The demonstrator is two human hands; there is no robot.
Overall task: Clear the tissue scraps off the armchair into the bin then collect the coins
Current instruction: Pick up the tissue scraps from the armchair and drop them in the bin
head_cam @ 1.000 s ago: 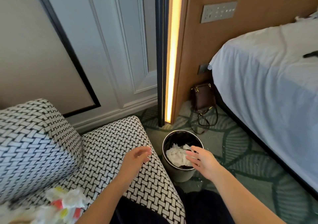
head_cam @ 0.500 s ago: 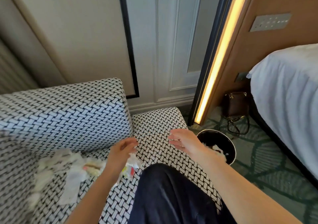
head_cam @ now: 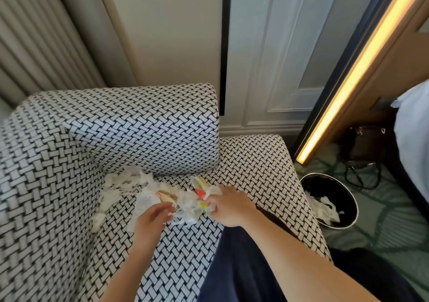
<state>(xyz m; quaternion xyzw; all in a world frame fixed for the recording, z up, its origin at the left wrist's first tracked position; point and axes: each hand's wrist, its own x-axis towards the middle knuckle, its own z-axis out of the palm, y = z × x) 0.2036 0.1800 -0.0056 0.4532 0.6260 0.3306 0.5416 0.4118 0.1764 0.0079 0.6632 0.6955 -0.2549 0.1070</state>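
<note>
A heap of white tissue scraps (head_cam: pixel 186 205) with red and yellow print lies on the seat of the black-and-white woven armchair (head_cam: pixel 255 162). My right hand (head_cam: pixel 231 206) grips the right side of that heap, fingers curled into it. My left hand (head_cam: pixel 154 217) touches its left edge with loosely bent fingers. More white scraps (head_cam: pixel 123 183) are strewn toward the seat's back corner, beside a paper slip (head_cam: pixel 142 203). The round black bin (head_cam: pixel 354 205) stands on the floor right of the chair and holds white tissue. I see no coins.
The chair's padded arm and back (head_cam: pixel 139 127) rise behind the scraps. My dark-trousered leg (head_cam: pixel 232 267) rests on the seat front. A brown handbag (head_cam: pixel 364 143) sits on the green carpet behind the bin, and a white bed (head_cam: pixel 413 139) edges in at the right.
My view swung left from the bin to the seat. My right hand came back from above the bin and took hold of the printed scraps, where my left hand had arrived first.
</note>
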